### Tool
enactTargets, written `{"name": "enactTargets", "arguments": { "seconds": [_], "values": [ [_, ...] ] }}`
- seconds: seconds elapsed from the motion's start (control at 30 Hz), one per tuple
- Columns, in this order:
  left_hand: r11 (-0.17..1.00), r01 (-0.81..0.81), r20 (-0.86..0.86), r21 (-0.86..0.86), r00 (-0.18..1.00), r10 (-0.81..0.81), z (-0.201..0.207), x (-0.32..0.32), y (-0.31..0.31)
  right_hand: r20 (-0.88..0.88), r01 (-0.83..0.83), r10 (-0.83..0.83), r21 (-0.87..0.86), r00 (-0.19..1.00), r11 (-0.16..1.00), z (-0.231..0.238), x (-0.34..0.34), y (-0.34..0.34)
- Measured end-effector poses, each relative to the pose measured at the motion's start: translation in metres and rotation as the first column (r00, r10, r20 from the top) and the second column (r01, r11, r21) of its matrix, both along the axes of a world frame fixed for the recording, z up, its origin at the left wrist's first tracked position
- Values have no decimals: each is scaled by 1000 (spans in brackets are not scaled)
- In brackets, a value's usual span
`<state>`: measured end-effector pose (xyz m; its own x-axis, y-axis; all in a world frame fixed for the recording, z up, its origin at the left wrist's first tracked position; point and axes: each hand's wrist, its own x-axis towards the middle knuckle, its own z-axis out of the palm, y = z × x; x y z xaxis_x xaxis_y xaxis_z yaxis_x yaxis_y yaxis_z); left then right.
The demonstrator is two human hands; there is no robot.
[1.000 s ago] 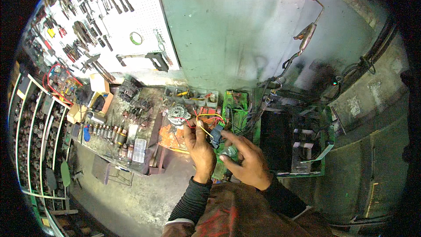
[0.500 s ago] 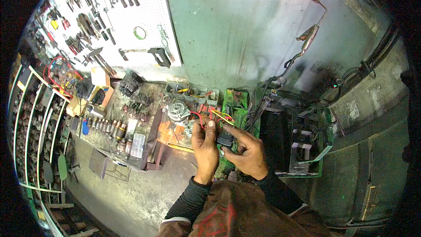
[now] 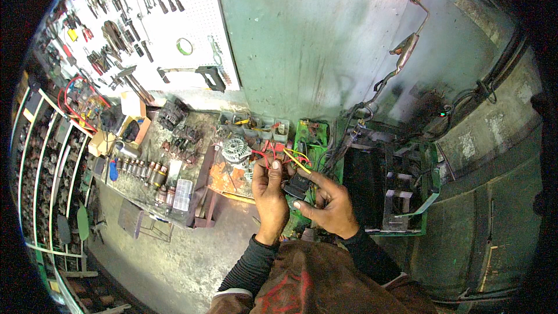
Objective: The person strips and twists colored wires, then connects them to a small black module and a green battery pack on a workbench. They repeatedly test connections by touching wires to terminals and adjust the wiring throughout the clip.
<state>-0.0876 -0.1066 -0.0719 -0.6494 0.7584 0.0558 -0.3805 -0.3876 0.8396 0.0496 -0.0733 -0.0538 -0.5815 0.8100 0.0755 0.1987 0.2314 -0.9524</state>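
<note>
Head view: my right hand grips a black, boxy plastic part; my left hand apparently pinches thin red wire.

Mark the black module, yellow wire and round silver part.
Black module (image 3: 297,185), head view: on its upper face.
Yellow wire (image 3: 297,161), head view: midway along the visible stretch.
Round silver part (image 3: 236,150), head view: middle of its slotted face.

the small block is black, the yellow wire bright, the red wire vivid. the cuffs are black and ribbed, the garment brown with red lines, the tabletop patched orange. the pegboard is white with dotted rows, the wall streaked grey-green.
</note>
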Motion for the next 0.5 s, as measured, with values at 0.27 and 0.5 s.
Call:
{"name": "enactTargets", "arguments": {
  "seconds": [0.27, 0.5],
  "values": [
    [999, -27, 79, -26, 996, 29, -6, 1, -2, -183, 2, 44, 246, 982, 969, -18, -10, -2],
    [997, -34, 68, -65, 997, 39, -5, -5, -7, -162, -28, 64, 214, 985, 976, -14, -7, -13]
  ]
}}
